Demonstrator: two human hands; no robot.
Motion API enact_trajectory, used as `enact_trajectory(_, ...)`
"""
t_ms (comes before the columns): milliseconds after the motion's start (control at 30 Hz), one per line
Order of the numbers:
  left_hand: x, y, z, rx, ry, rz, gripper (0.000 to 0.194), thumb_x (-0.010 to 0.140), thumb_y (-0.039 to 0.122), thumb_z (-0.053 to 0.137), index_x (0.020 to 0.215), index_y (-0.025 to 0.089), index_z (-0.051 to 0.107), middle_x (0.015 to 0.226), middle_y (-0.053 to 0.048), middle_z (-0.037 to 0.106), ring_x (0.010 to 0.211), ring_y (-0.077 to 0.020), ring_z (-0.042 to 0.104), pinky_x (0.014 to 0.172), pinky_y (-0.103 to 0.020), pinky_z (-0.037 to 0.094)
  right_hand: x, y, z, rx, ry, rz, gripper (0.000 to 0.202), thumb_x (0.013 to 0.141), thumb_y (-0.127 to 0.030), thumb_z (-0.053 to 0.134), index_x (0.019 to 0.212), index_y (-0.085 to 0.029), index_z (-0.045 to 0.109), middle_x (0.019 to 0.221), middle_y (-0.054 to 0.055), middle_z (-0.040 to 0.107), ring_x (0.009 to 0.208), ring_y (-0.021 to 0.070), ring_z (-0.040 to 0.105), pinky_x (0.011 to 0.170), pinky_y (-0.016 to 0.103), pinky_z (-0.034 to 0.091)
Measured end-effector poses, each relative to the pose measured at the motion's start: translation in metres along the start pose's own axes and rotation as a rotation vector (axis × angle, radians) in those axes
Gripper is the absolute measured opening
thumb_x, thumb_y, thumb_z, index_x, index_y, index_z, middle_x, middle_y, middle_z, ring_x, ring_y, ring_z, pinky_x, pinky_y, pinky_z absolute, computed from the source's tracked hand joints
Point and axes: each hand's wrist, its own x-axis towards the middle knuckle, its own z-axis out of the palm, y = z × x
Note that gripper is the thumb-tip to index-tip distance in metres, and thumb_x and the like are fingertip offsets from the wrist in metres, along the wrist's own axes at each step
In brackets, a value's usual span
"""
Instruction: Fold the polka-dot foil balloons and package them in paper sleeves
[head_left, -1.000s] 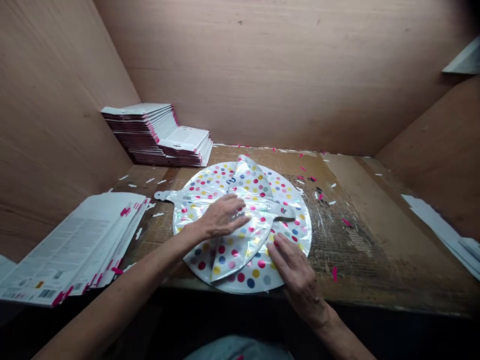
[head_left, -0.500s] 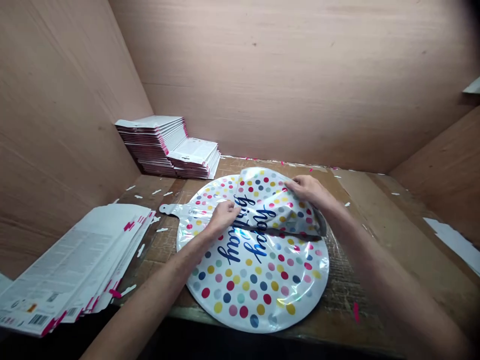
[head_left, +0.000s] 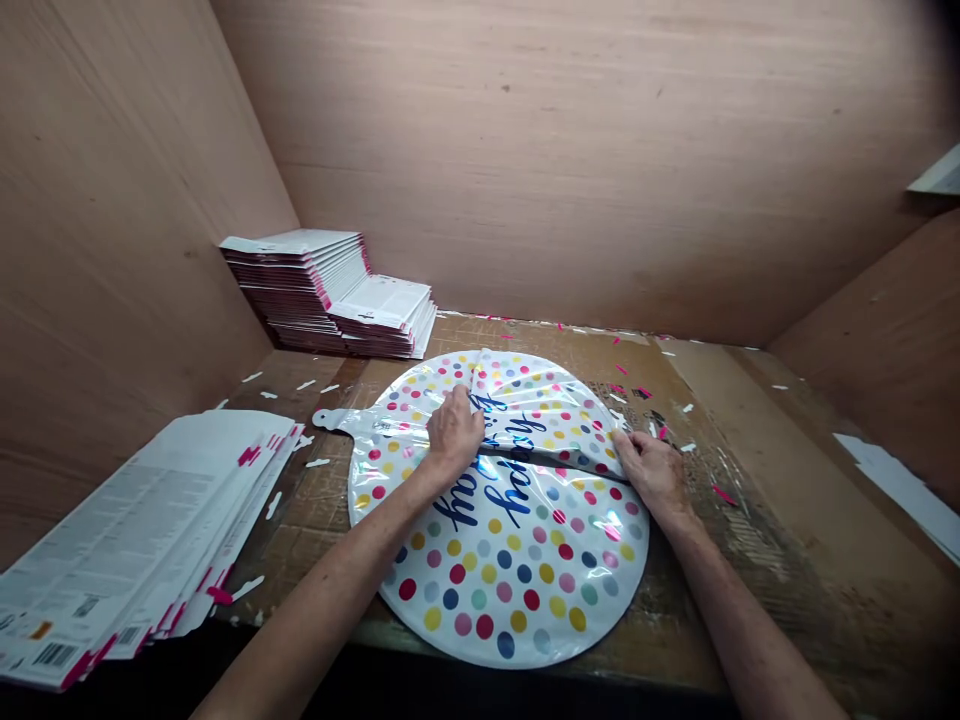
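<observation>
A flat, round foil balloon (head_left: 517,590) lies in front of me, white with coloured dots and blue "happy birthday" lettering. Its tail (head_left: 334,420) points left. A fold with a dark gap below it runs across the balloon from the middle to the right edge. Near the centre, my left hand (head_left: 456,435) is closed with curled fingers on the foil beside the lettering. My right hand (head_left: 652,475) pinches the folded layer at its right edge between thumb and fingers.
Flat printed cardboard packets stand in a stack (head_left: 300,290) at the back left, beside a lower stack (head_left: 386,305). More packets (head_left: 142,540) fan out at the left front. Paper scraps (head_left: 274,505) litter the cardboard-covered table (head_left: 720,400). Wooden panels (head_left: 562,150) enclose it.
My right hand has come down and slightly right, drawing the raised flap of foil flatter. My left hand stays near the centre, its fingers a little higher. The view has shifted slightly.
</observation>
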Motion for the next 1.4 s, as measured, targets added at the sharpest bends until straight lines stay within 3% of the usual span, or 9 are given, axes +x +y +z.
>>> enact_trajectory(167, 0.007, 0.010, 0.019, 0.333, 0.037, 0.494, 0.051, 0.096, 0.037, 0.045, 0.141, 0.012, 0.046, 0.155, -0.016, 0.037, 0.148, -0.0311, 0.025, 0.119, -0.046, 0.025, -0.001, -0.010, -0.001, -0.263, -0.006, 0.038, 0.045, 0.098, -0.044, 0.038, 0.088, -0.016, 0.072, 0.075, 0.013, 0.070, 0.066, 0.0219, 0.062, 0.057, 0.030, 0.035)
enact_trajectory(267, 0.019, 0.002, 0.036, 0.434, -0.105, 0.434, 0.066, 0.097, 0.055, 0.036, 0.148, 0.012, 0.040, 0.159, -0.017, 0.031, 0.149, -0.0370, 0.020, 0.119, -0.054, 0.021, -0.009, -0.019, -0.006, -0.287, 0.041, 0.004, 0.044, 0.098, -0.040, 0.038, 0.105, -0.011, 0.070, 0.087, 0.018, 0.071, 0.078, 0.0273, 0.066, 0.065, 0.034, 0.045)
enact_trajectory(367, 0.026, -0.006, 0.047, 0.462, -0.115, 0.400, 0.072, 0.097, 0.059, 0.029, 0.151, 0.012, 0.035, 0.160, -0.018, 0.028, 0.149, -0.0380, 0.020, 0.120, -0.053, 0.017, -0.021, -0.033, -0.013, -0.274, 0.215, -0.360, 0.049, 0.096, -0.039, 0.045, 0.132, -0.007, 0.056, 0.126, 0.023, 0.062, 0.112, 0.0319, 0.060, 0.093, 0.043, 0.046)
enact_trajectory(500, 0.027, -0.009, 0.049, 0.465, -0.109, 0.403, 0.073, 0.097, 0.060, 0.025, 0.152, 0.013, 0.033, 0.161, -0.017, 0.026, 0.149, -0.0380, 0.018, 0.120, -0.053, 0.016, -0.016, -0.045, -0.012, -0.399, 0.023, -0.798, 0.050, 0.086, -0.016, 0.050, 0.136, -0.011, 0.053, 0.143, 0.018, 0.052, 0.132, 0.0306, 0.048, 0.111, 0.047, 0.036)
enact_trajectory(833, 0.028, -0.009, 0.050, 0.433, -0.116, 0.379, 0.076, 0.096, 0.065, 0.019, 0.153, 0.017, 0.034, 0.163, -0.012, 0.024, 0.151, -0.0365, 0.013, 0.121, -0.054, 0.012, 0.020, -0.006, 0.006, -0.451, -0.178, -0.921, 0.052, 0.088, -0.004, 0.036, 0.138, -0.008, 0.051, 0.142, 0.019, 0.054, 0.132, 0.0261, 0.052, 0.104, 0.042, 0.049)
enact_trajectory(1033, 0.039, -0.009, 0.043, 0.246, -0.226, 0.242, 0.082, 0.097, 0.062, 0.000, 0.156, 0.010, 0.022, 0.164, -0.015, 0.018, 0.152, -0.0288, 0.013, 0.122, -0.047, 0.013, 0.030, 0.004, -0.016, -0.284, -0.270, -0.896, 0.053, 0.089, -0.004, 0.034, 0.135, -0.015, 0.057, 0.139, 0.013, 0.059, 0.130, 0.0222, 0.054, 0.105, 0.042, 0.049)
enact_trajectory(1200, 0.051, -0.004, 0.037, 0.238, -0.230, 0.225, 0.081, 0.097, 0.063, 0.007, 0.152, 0.009, 0.030, 0.162, -0.015, 0.024, 0.152, -0.0299, 0.014, 0.122, -0.049, 0.011, 0.005, 0.032, -0.056, -0.363, -0.251, -0.662, 0.053, 0.085, -0.004, 0.035, 0.128, -0.016, 0.063, 0.135, 0.014, 0.062, 0.117, 0.0277, 0.064, 0.097, 0.046, 0.053)
enact_trajectory(1300, 0.031, 0.005, 0.023, 0.217, -0.212, 0.249, 0.078, 0.099, 0.061, 0.016, 0.152, 0.006, 0.029, 0.161, -0.018, 0.023, 0.151, -0.0305, 0.015, 0.121, -0.047, 0.017, -0.033, 0.011, -0.067, -0.486, -0.271, -0.487, 0.046, 0.085, -0.005, 0.039, 0.120, -0.013, 0.067, 0.115, 0.020, 0.071, 0.092, 0.0314, 0.073, 0.073, 0.044, 0.060)
enact_trajectory(1400, -0.023, 0.013, 0.008, 0.188, -0.110, 0.615, 0.076, 0.093, 0.053, 0.048, 0.152, 0.010, 0.030, 0.162, -0.016, 0.022, 0.152, -0.0319, 0.013, 0.121, -0.048, 0.021, -0.078, -0.043, -0.060, -0.519, -0.212, -0.351, 0.043, 0.086, -0.005, 0.039, 0.122, -0.004, 0.063, 0.094, 0.025, 0.073, 0.070, 0.0288, 0.073, 0.056, 0.036, 0.057)
